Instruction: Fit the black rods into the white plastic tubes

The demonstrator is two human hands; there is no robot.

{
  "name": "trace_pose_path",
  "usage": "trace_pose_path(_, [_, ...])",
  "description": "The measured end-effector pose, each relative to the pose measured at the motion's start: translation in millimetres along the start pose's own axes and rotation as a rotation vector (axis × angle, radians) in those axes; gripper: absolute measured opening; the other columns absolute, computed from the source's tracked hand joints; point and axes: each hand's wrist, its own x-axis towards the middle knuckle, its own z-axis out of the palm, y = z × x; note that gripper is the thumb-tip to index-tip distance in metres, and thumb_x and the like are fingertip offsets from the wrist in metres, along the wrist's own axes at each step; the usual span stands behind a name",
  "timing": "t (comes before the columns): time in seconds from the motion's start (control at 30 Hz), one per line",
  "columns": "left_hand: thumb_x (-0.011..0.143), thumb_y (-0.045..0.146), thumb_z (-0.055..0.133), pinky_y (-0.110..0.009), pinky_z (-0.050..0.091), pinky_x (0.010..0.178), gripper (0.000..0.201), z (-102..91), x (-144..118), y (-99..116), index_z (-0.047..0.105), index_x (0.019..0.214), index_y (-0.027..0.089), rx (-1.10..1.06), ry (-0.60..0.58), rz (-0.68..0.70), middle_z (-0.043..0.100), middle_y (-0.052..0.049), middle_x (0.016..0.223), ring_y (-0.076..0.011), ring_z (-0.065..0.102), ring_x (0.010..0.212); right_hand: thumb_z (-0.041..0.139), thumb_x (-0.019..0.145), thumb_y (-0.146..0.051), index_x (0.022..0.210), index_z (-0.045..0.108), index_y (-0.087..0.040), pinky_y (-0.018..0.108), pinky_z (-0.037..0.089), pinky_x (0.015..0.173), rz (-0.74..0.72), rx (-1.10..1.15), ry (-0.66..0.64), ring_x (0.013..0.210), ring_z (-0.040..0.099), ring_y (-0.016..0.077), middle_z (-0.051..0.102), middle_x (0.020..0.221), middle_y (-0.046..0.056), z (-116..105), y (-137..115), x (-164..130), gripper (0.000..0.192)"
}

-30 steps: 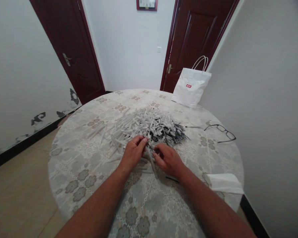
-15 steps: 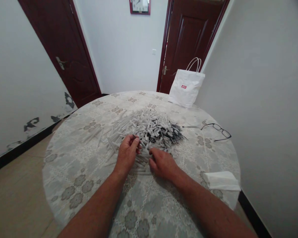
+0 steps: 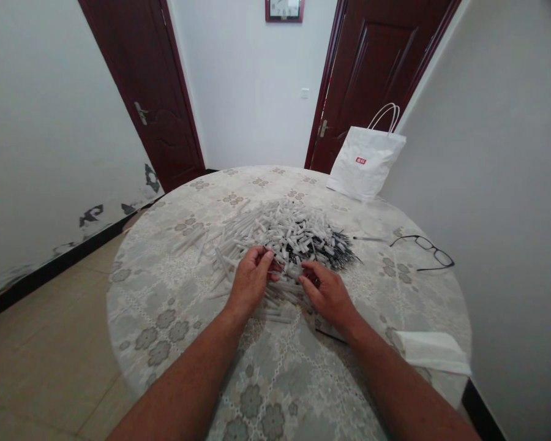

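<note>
Left hand (image 3: 250, 283) sat at the near edge of the pile of white tubes (image 3: 261, 236), fingers curled with thumb and forefinger pinched on a small piece too tiny to identify. Right hand (image 3: 329, 295), just at its 3 o'clock, had fingers bent onto the tubes; a pinch couldn't be told. Pile lay mid-table (image 3: 174, 294), black sticks (image 3: 337, 251) at its 3 o'clock, glasses (image 3: 422, 250) further right, bag (image 3: 366, 164) at 1 o'clock.

Bare cloth at 6 and 9 o'clock of pile (image 3: 275, 236); glasses (image 3: 421, 250) at 3, bag (image 3: 365, 164) at 1.
</note>
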Motion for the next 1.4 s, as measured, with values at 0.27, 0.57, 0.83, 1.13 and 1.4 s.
trace_pose_path(0.27, [0.081,0.029,0.068,-0.022,0.049,0.052,0.054,2.5,-3.8,-4.1,0.045,0.130,0.021,0.089,-0.134,0.013,0.062,0.004,0.072,-0.0143,0.061,0.060,0.061,0.092,-0.034,0.119,0.064,-0.022,0.029,0.052,0.074,0.069,0.223,0.019,0.081,0.068,0.0190,0.072,0.094,0.005,3.5,1.5,-0.5,0.030])
trace_pose_path(0.57, [0.090,0.035,0.059,-0.023,0.049,0.056,0.019,8.1,-15.9,1.6,0.066,0.095,0.019,0.238,-0.415,0.057,0.062,-0.001,0.081,-0.0124,0.056,0.062,0.066,0.089,-0.033,0.092,0.068,-0.021,0.026,0.044,0.062,0.016,0.179,-0.047,0.066,0.059,0.0149,0.066,0.076,0.001,0.5,-4.8,-1.5,0.013])
trace_pose_path(0.83, [0.091,0.040,0.062,-0.023,0.049,0.060,0.024,2.0,-10.8,-0.3,0.066,0.100,0.018,0.076,-0.592,-0.006,0.066,-0.003,0.082,-0.0143,0.060,0.068,0.059,0.093,-0.045,0.120,0.064,-0.022,0.024,0.044,0.052,0.297,0.617,0.009,0.060,0.057,0.0126,0.068,0.086,0.002,-5.6,8.0,7.6,0.036])
trace_pose_path(1.13, [0.089,0.042,0.067,-0.026,0.054,0.062,0.028,5.9,-16.5,1.3,0.068,0.098,0.016,-0.057,-0.670,-0.095,0.066,-0.006,0.084,-0.0172,0.064,0.074,0.078,0.079,-0.036,0.090,0.064,-0.020,0.017,0.036,0.041,0.441,1.146,-0.004,0.055,0.054,0.0089,0.064,0.072,-0.003,-8.0,9.3,12.9,0.024])
trace_pose_path(1.4, [0.079,0.031,0.079,-0.025,0.059,0.064,0.027,-12.6,9.2,2.2,0.065,0.098,0.017,-0.572,0.013,-0.104,0.069,-0.004,0.094,-0.0165,0.070,0.083,0.079,0.070,-0.026,0.082,0.062,-0.019,0.017,0.041,0.044,0.451,1.232,0.493,0.057,0.058,0.0094,0.068,0.073,-0.002,-22.7,23.8,20.4,0.022])
